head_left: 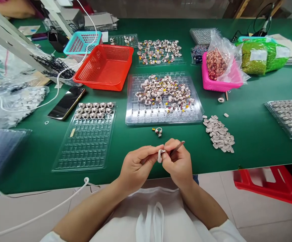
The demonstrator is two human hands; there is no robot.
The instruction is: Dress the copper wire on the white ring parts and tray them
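My left hand [135, 165] and my right hand [177, 161] meet just over the near edge of the green table [256, 134]. The left fingers pinch a small white ring-shaped part [160, 156]. The right hand is closed on metal tweezers [177, 148] whose tip is at that part. A single coil part with a yellow tab [158, 131] lies on the table just beyond my hands. A pile of small white caps [219, 133] lies to the right. A clear tray [161, 114] holding several coil parts is straight ahead.
A clear tray [85, 148] with two rows of finished parts sits left, beside a phone [66, 103]. Red basket [105, 66], teal basket [82, 42] and pink bin [221, 84] with bagged copper coils stand farther back. Another filled tray [290, 116] lies right. A red stool [272, 185] stands below.
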